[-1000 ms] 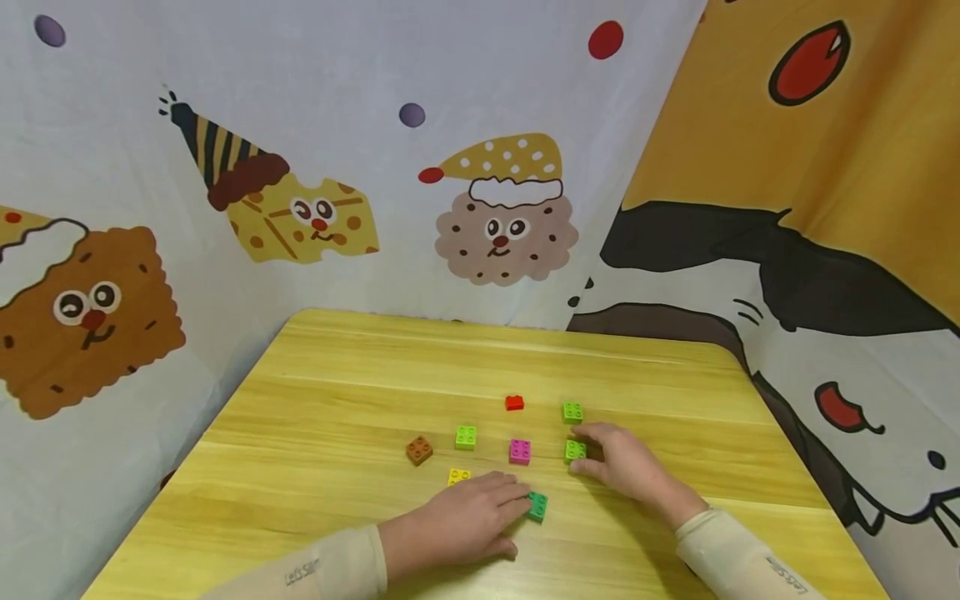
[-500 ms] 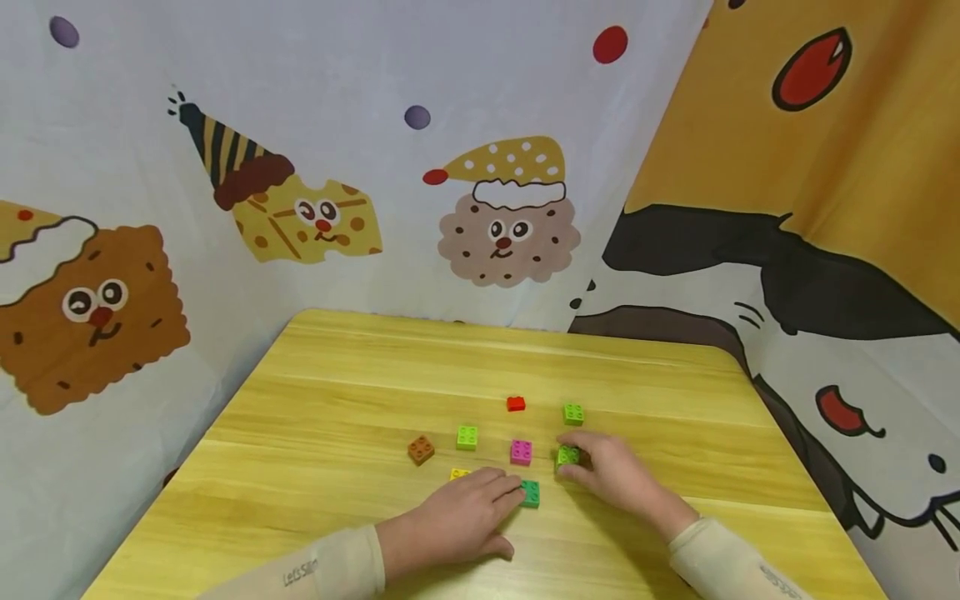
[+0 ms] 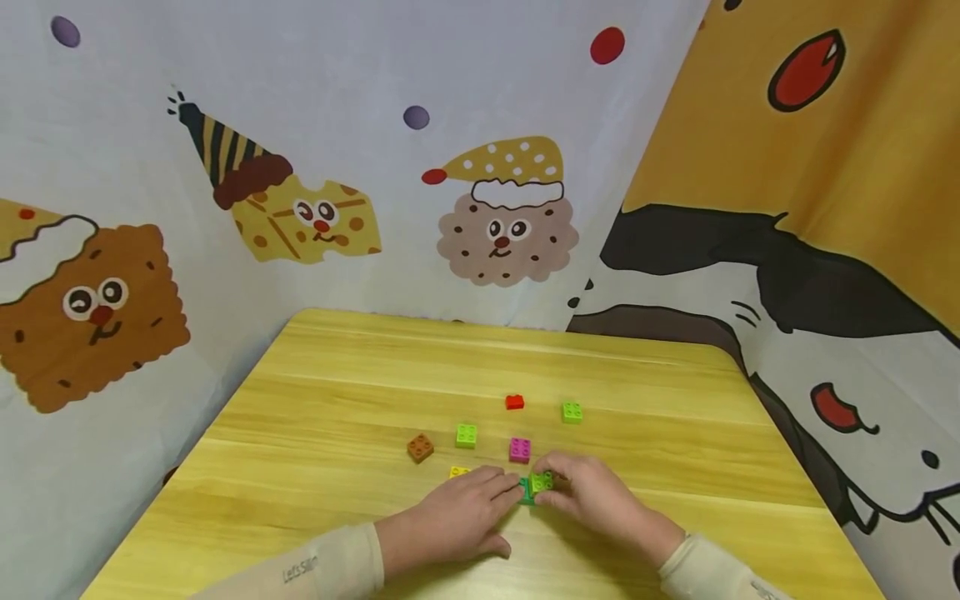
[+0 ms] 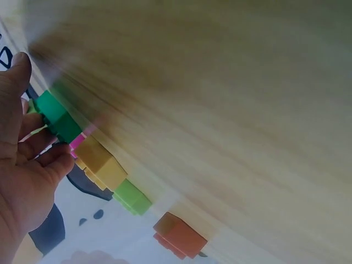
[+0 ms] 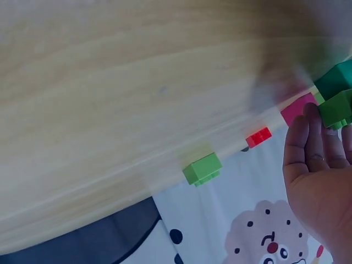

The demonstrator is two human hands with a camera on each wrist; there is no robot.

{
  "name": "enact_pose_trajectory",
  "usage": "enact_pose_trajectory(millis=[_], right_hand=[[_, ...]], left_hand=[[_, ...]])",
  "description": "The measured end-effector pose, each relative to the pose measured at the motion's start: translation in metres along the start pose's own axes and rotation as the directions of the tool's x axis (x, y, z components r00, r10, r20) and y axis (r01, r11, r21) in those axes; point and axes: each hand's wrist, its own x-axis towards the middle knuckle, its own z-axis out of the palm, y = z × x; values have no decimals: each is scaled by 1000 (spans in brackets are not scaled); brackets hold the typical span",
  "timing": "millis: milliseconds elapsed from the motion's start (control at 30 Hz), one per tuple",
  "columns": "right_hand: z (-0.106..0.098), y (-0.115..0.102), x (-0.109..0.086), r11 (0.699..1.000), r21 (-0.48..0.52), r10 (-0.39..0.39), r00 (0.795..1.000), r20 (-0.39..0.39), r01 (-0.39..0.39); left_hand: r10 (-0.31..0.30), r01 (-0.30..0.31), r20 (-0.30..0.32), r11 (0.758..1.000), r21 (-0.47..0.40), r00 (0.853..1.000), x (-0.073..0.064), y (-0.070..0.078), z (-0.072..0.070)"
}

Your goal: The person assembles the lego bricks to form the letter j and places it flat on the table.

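Observation:
My right hand [image 3: 596, 500] pinches a lime-green toy building brick [image 3: 541, 482] between thumb and fingers. That brick overlaps the right part of a dark green brick [image 3: 527, 497] in the head view; the right wrist view has the lime brick [image 5: 336, 110] right against the dark green one [image 5: 335, 80]. From the other side, my left hand [image 3: 457, 517] lays its fingertips on the dark green brick [image 4: 58, 116], its thumb held apart. A yellow brick [image 3: 459, 472] lies partly hidden behind the left hand, and a magenta brick [image 3: 520, 450] sits just beyond both hands.
Farther back on the wooden table [image 3: 337, 367] lie a red brick [image 3: 514, 402] and a second lime-green brick [image 3: 572, 412]. Another lime-green brick [image 3: 467, 436] and a brown brick [image 3: 420, 448] are on the left. A printed cloth [image 3: 337, 100] hangs behind the table.
My right hand has carried the lime-green brick left and nearer, over to the dark green brick. The dark green brick has shifted slightly away and left under my left fingertips.

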Motion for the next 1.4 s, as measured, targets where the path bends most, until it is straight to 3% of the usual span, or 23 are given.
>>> enact_pose_trajectory(millis=[333, 467, 700, 833, 1033, 1200, 1400], right_hand=[[6, 4, 0, 990, -76, -127, 989, -69, 122], [8, 6, -1, 992, -45, -117, 990, -75, 114], [13, 12, -4, 992, 123, -10, 998, -55, 17], [14, 14, -5, 987, 156, -26, 997, -70, 37], [13, 12, -3, 975, 220, -32, 998, -62, 45], [11, 11, -3, 977, 206, -44, 996, -75, 59], [10, 9, -3, 977, 202, -48, 996, -69, 61]], left_hand=[[-18, 19, 23, 999, -28, 1000, 1, 0, 0], [-23, 25, 35, 999, -47, 999, 1, 0, 0], [-30, 32, 42, 998, -61, 999, 1, 1, -1], [-36, 41, 46, 995, -94, 998, 0, 0, -2], [-134, 147, 89, 976, -162, 987, -10, -15, -10], [-252, 270, 112, 941, -204, 961, -21, -32, -14], [-301, 336, 163, 903, -266, 939, -30, -43, -7]])
